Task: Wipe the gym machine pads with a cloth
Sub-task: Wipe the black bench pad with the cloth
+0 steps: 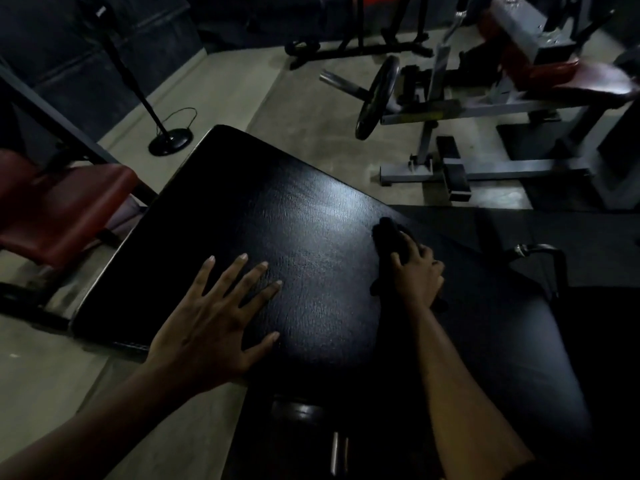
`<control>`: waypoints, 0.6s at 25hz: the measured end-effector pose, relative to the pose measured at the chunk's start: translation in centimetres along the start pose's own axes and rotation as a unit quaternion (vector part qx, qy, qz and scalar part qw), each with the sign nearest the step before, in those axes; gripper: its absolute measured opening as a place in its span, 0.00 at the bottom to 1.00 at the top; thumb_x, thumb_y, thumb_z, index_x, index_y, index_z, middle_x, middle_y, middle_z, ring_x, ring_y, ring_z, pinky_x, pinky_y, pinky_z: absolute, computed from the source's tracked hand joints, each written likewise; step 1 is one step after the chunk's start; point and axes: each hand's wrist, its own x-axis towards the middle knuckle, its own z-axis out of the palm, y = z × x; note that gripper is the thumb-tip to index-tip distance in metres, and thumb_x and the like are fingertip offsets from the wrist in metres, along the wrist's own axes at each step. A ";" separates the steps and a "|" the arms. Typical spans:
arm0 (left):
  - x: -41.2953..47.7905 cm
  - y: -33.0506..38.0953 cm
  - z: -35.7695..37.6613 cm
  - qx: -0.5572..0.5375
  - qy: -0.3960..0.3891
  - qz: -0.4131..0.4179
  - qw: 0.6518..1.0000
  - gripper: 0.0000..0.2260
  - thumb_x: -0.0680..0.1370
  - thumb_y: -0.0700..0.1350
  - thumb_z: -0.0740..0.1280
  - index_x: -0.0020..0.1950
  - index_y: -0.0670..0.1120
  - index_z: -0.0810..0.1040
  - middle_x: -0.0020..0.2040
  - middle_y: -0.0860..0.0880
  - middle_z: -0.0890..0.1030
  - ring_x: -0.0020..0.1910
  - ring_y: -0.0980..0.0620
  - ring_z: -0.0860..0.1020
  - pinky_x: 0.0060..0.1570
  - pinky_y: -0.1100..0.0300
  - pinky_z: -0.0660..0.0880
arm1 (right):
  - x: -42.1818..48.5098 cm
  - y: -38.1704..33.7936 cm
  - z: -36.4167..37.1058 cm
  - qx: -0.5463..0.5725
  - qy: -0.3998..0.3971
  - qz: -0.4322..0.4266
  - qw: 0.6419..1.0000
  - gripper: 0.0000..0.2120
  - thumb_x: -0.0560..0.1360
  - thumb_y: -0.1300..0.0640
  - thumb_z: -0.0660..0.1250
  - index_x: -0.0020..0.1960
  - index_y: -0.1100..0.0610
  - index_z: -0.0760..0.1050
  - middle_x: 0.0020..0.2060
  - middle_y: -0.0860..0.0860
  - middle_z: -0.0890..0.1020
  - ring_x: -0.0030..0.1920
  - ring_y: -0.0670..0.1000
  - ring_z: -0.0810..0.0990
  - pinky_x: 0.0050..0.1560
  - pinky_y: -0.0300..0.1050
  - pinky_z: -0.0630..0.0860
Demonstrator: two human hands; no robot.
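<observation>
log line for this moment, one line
step: wipe pad | left hand: flat on black pad | right hand: holds dark cloth on pad

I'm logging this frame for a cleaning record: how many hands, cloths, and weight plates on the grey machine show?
Hands: 2 (left hand, right hand)
Cloth: 1
Weight plate: 1
Total: 4
</observation>
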 end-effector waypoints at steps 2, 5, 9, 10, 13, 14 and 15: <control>-0.1 0.0 -0.1 0.002 -0.003 -0.001 1.000 0.30 0.72 0.65 0.52 0.69 0.51 0.70 0.71 0.46 0.70 0.71 0.44 0.67 0.67 0.41 0.59 | -0.1 -1.5 -0.5 0.048 0.031 -0.008 0.998 0.22 0.75 0.53 0.62 0.70 0.47 0.67 0.65 0.58 0.72 0.62 0.63 0.70 0.62 0.54 0.67; 0.0 0.0 0.0 0.011 -0.008 0.001 1.000 0.31 0.73 0.65 0.52 0.69 0.51 0.70 0.71 0.46 0.70 0.72 0.44 0.66 0.68 0.41 0.59 | -2.2 -10.5 1.0 0.112 0.056 -0.235 0.964 0.22 0.75 0.52 0.62 0.69 0.46 0.68 0.60 0.57 0.77 0.57 0.59 0.74 0.57 0.52 0.71; -0.1 -0.2 0.2 0.017 -0.010 0.003 1.000 0.31 0.73 0.65 0.51 0.69 0.50 0.69 0.71 0.46 0.70 0.72 0.43 0.65 0.67 0.41 0.59 | -3.1 -18.8 3.7 -0.023 -0.025 -0.362 0.931 0.24 0.75 0.45 0.60 0.71 0.40 0.62 0.69 0.49 0.68 0.67 0.55 0.65 0.63 0.56 0.63; -0.1 -0.2 0.2 0.018 -0.007 0.003 1.000 0.31 0.73 0.65 0.51 0.70 0.50 0.68 0.71 0.46 0.69 0.72 0.44 0.65 0.67 0.41 0.59 | -1.8 -18.4 3.8 -0.034 -0.026 -0.351 0.936 0.24 0.75 0.45 0.60 0.71 0.40 0.62 0.69 0.48 0.68 0.68 0.55 0.64 0.63 0.56 0.62; -0.1 -0.1 0.2 0.012 0.004 0.003 1.000 0.31 0.73 0.65 0.52 0.71 0.51 0.67 0.72 0.46 0.69 0.72 0.44 0.65 0.68 0.41 0.59 | 2.5 -14.4 3.5 -0.033 -0.023 -0.260 0.965 0.24 0.76 0.45 0.59 0.71 0.41 0.61 0.69 0.49 0.67 0.68 0.57 0.63 0.64 0.58 0.62; -0.1 0.0 0.2 0.013 0.007 0.004 1.000 0.31 0.73 0.65 0.52 0.71 0.51 0.67 0.72 0.46 0.69 0.72 0.44 0.65 0.68 0.41 0.59 | 3.6 -12.9 3.3 -0.036 -0.031 -0.225 0.973 0.24 0.76 0.45 0.59 0.71 0.41 0.61 0.70 0.50 0.67 0.69 0.57 0.62 0.65 0.59 0.61; -0.1 0.0 0.3 0.014 0.008 0.004 1.000 0.31 0.73 0.65 0.52 0.70 0.51 0.68 0.71 0.46 0.69 0.72 0.44 0.65 0.68 0.41 0.59 | 4.5 -11.3 3.1 -0.039 -0.037 -0.195 0.979 0.24 0.77 0.45 0.58 0.72 0.42 0.61 0.70 0.51 0.66 0.69 0.57 0.62 0.65 0.59 0.61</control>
